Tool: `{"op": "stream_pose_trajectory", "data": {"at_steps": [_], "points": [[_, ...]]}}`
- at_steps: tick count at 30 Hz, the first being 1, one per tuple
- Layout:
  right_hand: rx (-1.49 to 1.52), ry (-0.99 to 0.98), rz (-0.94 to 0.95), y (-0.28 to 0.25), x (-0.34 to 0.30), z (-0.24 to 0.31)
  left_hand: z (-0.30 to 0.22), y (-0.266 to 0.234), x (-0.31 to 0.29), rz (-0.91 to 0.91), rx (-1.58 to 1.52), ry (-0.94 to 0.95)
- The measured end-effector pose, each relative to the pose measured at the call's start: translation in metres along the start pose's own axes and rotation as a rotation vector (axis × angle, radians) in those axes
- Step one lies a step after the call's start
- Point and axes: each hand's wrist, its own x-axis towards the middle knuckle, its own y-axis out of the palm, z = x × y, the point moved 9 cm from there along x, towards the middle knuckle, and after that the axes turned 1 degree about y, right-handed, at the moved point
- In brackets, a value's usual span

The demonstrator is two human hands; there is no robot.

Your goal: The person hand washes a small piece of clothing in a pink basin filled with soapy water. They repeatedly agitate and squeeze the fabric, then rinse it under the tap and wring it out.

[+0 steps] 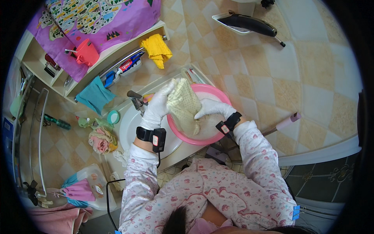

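A wet, pale yellow cloth (182,102) with small dots hangs over a pink basin (223,92), its lower end reaching down to the whitish, sudsy water (212,121). My left hand (159,102), in a white glove, is closed on the cloth's upper left part. At its right edge my right hand (215,108), gloved in white too, grips the fabric above the suds. The finger pads of both hands are partly hidden by the cloth. Each wrist wears a black strapped device.
The basin rests partly over a white sink (128,130), next to a metal faucet (136,100). A yellow cloth (157,50) and a teal cloth (94,94) hang from a rail. A dark hair clipper (253,24) lies in a white holder. Artificial flowers (102,140) stand left of the sink.
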Motion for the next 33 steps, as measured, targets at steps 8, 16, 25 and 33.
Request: {"op": "stream_pose_trajectory", "data": {"at_steps": [8, 16, 25, 33], "points": [[0.537, -0.189, -0.254, -0.044, -0.037, 0.008, -0.024, -0.022, -0.019, 0.01, -0.257, 0.036], [0.54, -0.174, -0.495, -0.062, -0.036, 0.015, -0.016, -0.032, -0.022, -0.036, -0.148, 0.142], [-1.129, -0.436, -0.568, 0.015, 0.001, 0.075, 0.073, -0.04, 0.048, 0.013, -0.132, 0.105], [-1.29, -0.49, -0.569, 0.018, 0.022, 0.064, 0.092, -0.055, 0.061, -0.168, -0.056, 0.026]]}}
